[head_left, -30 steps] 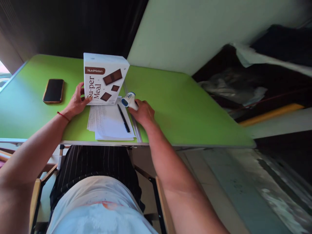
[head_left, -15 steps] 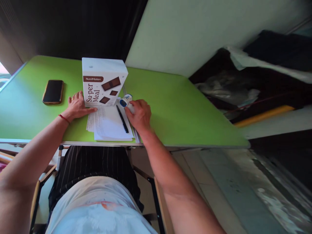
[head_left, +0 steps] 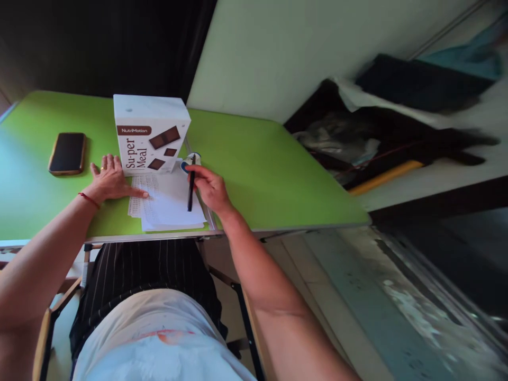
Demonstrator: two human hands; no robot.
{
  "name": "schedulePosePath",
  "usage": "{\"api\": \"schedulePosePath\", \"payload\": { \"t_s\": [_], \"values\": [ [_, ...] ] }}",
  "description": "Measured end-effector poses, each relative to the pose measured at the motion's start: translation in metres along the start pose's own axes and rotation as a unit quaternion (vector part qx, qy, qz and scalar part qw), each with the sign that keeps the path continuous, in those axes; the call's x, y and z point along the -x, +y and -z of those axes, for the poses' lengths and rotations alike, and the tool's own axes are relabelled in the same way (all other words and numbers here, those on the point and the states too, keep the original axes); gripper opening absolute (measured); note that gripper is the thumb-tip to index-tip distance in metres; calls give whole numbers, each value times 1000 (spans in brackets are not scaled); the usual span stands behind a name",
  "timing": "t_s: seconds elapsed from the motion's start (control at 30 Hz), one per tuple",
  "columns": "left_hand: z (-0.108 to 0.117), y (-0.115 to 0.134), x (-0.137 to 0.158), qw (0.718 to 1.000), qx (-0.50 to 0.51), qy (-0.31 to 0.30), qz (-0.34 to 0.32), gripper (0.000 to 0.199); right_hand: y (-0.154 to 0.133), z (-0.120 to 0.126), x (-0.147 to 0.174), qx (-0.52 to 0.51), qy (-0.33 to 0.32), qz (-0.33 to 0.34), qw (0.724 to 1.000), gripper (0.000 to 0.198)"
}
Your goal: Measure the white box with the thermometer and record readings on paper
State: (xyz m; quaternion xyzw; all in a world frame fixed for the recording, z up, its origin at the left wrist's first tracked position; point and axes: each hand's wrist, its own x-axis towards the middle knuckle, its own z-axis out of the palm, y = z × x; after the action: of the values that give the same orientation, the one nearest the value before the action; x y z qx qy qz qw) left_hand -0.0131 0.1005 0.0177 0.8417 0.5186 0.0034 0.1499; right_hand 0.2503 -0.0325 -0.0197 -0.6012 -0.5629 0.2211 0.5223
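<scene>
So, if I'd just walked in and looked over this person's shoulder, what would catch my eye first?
Probably the big white box lettered "Su-per Meal", standing upright on the bright green table at the far end of the papers. Next, the black pen in the right grip, over the papers' right side. A dark-screened phone lies off to the left.
</scene>
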Motion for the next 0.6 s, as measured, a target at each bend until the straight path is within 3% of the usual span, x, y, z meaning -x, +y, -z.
{"api": "schedulePosePath", "payload": {
  "t_s": [0.2, 0.33, 0.47, 0.6],
  "values": [
    [0, -2, -1, 1000, 1, 9, -4, 179, -14, -32, 11, -150, -43, 33, 987, 53],
    [0, 1, 0, 1000, 1, 1, -1, 178, -17, -50, 21, -193, -23, -27, 981, 62],
    [-3, 0, -2, 1000, 18, 13, -15, 178, -17, -54, 27, -172, -20, -82, 982, 42],
    [-3, 2, -1, 1000, 14, 2, -9, 176, -19, -52, 29, -105, 2, -72, 992, 24]
  ]
}}
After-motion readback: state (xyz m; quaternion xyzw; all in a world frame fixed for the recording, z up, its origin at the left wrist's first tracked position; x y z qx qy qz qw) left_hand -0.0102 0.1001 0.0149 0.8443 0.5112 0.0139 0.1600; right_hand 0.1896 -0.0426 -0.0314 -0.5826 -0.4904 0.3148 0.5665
